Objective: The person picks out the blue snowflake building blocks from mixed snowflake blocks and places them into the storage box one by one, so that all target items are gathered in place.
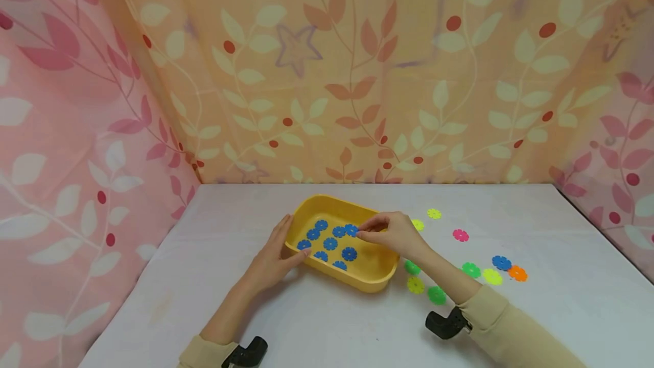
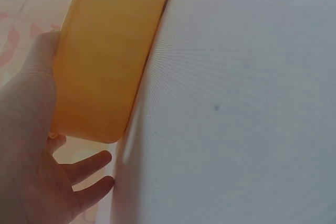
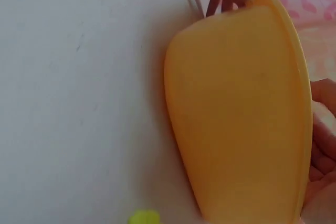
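Note:
A yellow plastic tub (image 1: 375, 284) stands on the white table, with several blue snowflake-shaped discs (image 1: 330, 243) lying inside. My left hand (image 1: 271, 263) holds the tub at its left end, thumb over the near rim and fingers along the outside. In the left wrist view, two fingers (image 2: 93, 167) spread beyond the tub's corner. Over the tub's right half, my right hand (image 1: 395, 233) pinches a blue snowflake disc (image 1: 351, 230) at its edge between thumb and index finger. The tub's wall hides that disc in the right wrist view.
Right of the tub lie loose discs: green (image 1: 471, 270), yellow (image 1: 493, 276), pink (image 1: 461, 235), orange (image 1: 518, 273) and one blue (image 1: 502, 263). Some are near or partly behind the right forearm. A patterned curtain (image 1: 347, 72) rises behind the table's far edge.

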The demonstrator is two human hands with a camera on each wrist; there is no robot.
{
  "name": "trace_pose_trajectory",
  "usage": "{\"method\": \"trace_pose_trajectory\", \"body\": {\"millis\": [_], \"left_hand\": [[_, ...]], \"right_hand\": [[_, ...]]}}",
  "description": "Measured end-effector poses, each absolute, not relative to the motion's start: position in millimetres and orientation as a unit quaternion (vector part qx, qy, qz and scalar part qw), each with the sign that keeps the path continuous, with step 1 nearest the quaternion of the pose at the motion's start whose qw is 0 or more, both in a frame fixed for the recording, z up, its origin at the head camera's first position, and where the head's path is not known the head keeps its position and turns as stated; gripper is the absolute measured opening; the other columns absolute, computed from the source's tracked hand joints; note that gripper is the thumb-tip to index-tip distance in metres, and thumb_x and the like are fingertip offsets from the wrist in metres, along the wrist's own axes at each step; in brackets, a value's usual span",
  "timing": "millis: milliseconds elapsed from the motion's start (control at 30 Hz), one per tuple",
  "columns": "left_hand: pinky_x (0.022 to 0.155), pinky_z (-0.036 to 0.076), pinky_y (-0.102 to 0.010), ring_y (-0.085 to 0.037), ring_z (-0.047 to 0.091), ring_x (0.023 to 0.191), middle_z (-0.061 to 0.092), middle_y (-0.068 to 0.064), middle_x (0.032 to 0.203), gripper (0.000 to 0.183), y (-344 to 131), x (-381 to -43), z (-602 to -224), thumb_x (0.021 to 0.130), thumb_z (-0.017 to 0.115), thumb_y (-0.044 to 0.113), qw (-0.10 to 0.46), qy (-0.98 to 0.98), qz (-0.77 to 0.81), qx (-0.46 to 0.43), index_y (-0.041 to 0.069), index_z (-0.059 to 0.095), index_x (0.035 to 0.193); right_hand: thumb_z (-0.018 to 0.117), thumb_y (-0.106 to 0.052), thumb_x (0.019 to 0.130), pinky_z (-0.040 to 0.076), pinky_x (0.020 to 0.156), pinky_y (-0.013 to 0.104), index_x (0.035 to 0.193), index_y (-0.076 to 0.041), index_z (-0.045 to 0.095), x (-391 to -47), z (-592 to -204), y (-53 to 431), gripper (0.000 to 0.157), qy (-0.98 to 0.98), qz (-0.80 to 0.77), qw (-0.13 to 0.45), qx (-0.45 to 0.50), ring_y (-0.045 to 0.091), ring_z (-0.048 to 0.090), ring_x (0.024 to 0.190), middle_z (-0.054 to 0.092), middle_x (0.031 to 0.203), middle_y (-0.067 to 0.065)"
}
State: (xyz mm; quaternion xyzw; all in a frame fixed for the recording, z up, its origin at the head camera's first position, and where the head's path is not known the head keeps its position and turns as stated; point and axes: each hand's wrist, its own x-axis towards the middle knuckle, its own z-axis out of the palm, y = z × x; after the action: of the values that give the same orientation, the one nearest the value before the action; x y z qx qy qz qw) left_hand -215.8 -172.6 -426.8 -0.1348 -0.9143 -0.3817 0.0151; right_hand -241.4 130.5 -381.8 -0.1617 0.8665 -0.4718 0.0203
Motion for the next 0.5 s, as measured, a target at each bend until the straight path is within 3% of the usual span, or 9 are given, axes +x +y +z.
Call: {"method": "trace_pose_trajectory", "body": {"millis": [500], "left_hand": [[0.111, 0.022, -0.062, -0.025, 0.015, 0.147, 0.011, 0.001, 0.163, 0.095, -173, -216, -427, 0.086, 0.061, 0.064, 0.02, -0.915, -0.379, -0.135, 0.025, 0.014, 0.158]], "right_hand": [[0.082, -0.02, 0.08, 0.047, 0.058, 0.024, 0.078, -0.01, 0.075, -266, -388, 111, 0.013, 0.937, -0.317, 0.043, -0.141, 0.016, 0.054, 0.067, 0.062, 0.071, -0.002]]}}
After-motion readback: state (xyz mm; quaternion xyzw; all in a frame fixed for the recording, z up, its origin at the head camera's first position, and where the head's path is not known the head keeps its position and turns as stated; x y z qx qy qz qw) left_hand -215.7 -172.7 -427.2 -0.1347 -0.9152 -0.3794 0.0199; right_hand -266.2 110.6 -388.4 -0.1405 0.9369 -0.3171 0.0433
